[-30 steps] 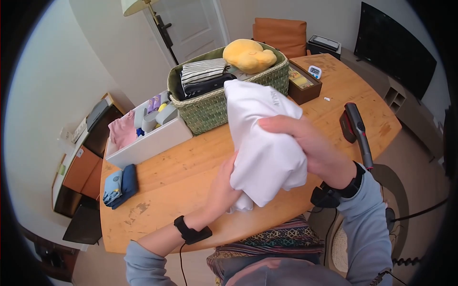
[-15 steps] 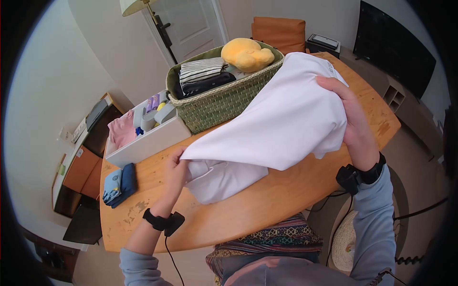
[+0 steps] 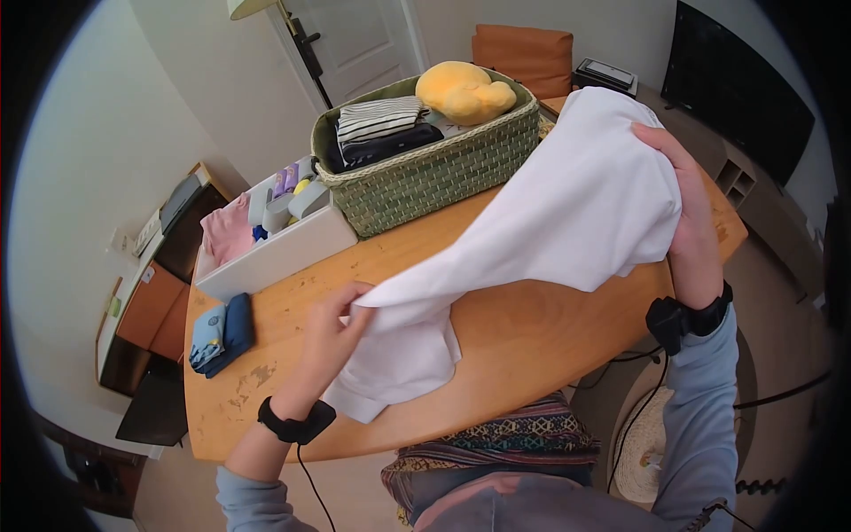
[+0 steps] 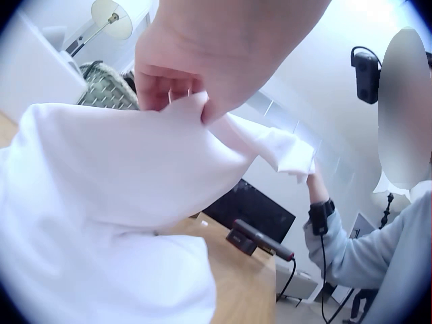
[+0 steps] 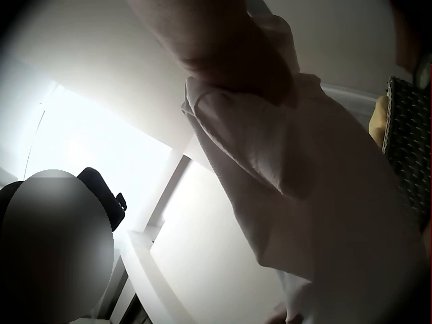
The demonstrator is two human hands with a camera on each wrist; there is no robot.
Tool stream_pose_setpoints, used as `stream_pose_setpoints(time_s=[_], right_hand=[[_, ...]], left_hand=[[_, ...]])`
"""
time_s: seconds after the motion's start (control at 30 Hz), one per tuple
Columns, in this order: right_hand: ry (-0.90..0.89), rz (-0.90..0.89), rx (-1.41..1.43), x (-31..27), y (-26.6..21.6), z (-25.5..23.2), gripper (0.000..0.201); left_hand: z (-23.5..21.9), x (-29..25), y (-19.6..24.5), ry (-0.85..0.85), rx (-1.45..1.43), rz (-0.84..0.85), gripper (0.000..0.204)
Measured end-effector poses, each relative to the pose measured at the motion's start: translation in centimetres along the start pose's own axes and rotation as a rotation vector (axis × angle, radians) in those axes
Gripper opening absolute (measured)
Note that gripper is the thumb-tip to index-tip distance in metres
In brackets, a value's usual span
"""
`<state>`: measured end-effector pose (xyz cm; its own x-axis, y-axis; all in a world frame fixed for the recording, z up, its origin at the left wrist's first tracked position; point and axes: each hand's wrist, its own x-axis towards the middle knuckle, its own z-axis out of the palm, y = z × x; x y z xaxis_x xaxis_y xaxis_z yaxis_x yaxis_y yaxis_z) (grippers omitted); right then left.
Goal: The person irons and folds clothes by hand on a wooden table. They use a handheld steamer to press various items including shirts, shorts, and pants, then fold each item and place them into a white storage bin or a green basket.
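I'm pinching the cloth [image 3: 550,208] with my left hand [image 3: 330,341] and gripping its far end with my right hand [image 3: 693,217], seemingly to spread it.

Hands [image 3: 338,332] grip white cloth [image 3: 567,204] (bunched, drooping).

Your head view is evenly lit with fisheye-curved edges. Your left wrist view looks washed out; your right, dim and backlit.

Lamp [image 3: 250,7] beside white door [image 3: 359,49]; orange chair [image 3: 523,60]; black screen [image 3: 737,91] on low cabinet [image 3: 773,226].
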<state>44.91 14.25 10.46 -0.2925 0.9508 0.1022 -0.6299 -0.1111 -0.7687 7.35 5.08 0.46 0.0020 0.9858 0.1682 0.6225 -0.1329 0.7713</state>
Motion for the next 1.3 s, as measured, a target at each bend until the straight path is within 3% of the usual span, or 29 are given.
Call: stream_pose_setpoints(time_s=[0.07, 0.2, 0.27, 0.3, 0.37, 0.4, 0.47, 0.53, 0.6, 0.73, 0.83, 0.9, 0.93, 1.0, 1.03, 1.07, 1.1, 1.13, 1.2, 1.23, 1.3], right_hand=[[0.004, 0.003, -0.003, -0.1, 0.0, 0.0, 0.038], [0.005, -0.042, -0.016, -0.4, -0.4, -0.2, 0.035], [0.026, -0.075, -0.028, -0.4, -0.4, -0.4, 0.034], [0.046, -0.11, -0.039, -0.4, -0.5, -0.6, 0.033], [0.079, -0.101, -0.023, -0.2, -0.7, -0.9, 0.031], [0.112, -0.092, -0.007, 0.0, -0.8, -1.2, 0.03], [0.125, -0.105, -0.002, 0.8, -1.0, -2.8, 0.028], [0.137, -0.119, 0.002, 1.1, -1.1, -4.0, 0.027], [0.084, -0.253, -0.035, 0.9, -1.3, -4.8, 0.028], [-0.001, -0.397, -0.255, -0.8, -1.8, -6.6, 0.027], [-0.069, -0.359, -0.362, -2.1, -2.1, -7.5, 0.027], [-0.322, -0.257, -0.071, -3.4, -1.4, -6.1, 0.029], [-0.318, -0.254, -0.07, -3.5, -1.0, -6.1, 0.029], [-0.045, -0.253, -0.23, -3.2, 0.6, -6.8, 0.032], [-0.353, 0.024, 0.314, -1.0, 0.4, -10.0, 0.032], [-0.353, 0.024, 0.314, -0.2, 1.0, -10.1, 0.032], [-0.042, 0.034, 0.378, 0.4, 1.4, -9.8, 0.034], [0.27, 0.042, 0.435, 0.8, 1.9, -9.9, 0.036], [0.369, 0.065, 0.329, 1.4, 3.3, -13.1, 0.03], [0.47, 0.091, 0.224, 1.6, 4.1, -14.5, 0.023], [0.473, 0.139, 0.092, 1.2, 5.5, -15.4, 0.021]], left_hand=[[1.5, -0.4, -0.8, -0.134, 0.24, 0.247, 0.041], [2.9, -1.3, -4.1, -0.079, 0.561, 0.429, 0.063], [2.9, -1.4, -6.6, -0.046, 0.528, 0.234, 0.072], [2.8, -1.5, -7.2, -0.046, 0.527, 0.234, 0.072], [2.6, -1.5, -7.5, -0.068, 0.414, -0.028, 0.07], [2.4, -1.4, -7.4, -0.069, 0.414, -0.03, 0.07], [2.0, -1.3, -6.3, -0.21, 0.309, -0.206, 0.066], [2.1, -1.6, -7.5, -0.205, 0.194, -0.19, 0.063], [1.8, -1.9, -8.4, -0.201, 0.078, -0.17, 0.059], [-1.0, -2.4, -9.1, -0.341, -0.048, -0.193, 0.055], [-5.2, -2.8, -9.2, -0.49, -0.067, -0.215, 0.052], [-8.4, -2.7, -9.2, -0.59, -0.087, -0.217, 0.052], [-10.1, -2.6, -9.3, -0.643, -0.023, -0.316, 0.053], [-12.1, -2.0, -10.1, -0.697, 0.041, -0.42, 0.053], [-12.7, -1.5, -10.7, -0.68, 0.14, -0.409, 0.053], [-12.9, -1.2, -10.9, -0.661, 0.24, -0.396, 0.053], [-12.8, -1.2, -10.9, -0.552, 0.442, -0.462, 0.051], [-12.7, -1.5, -11.0, -0.551, 0.442, -0.46, 0.051], [-12.4, -2.6, -11.6, -0.236, 0.713, -0.251, 0.05], [-12.4, -3.0, -12.4, -0.215, 0.745, -0.213, 0.054], [-11.9, -3.9, -12.1, -0.185, 0.713, -0.205, 0.054]])
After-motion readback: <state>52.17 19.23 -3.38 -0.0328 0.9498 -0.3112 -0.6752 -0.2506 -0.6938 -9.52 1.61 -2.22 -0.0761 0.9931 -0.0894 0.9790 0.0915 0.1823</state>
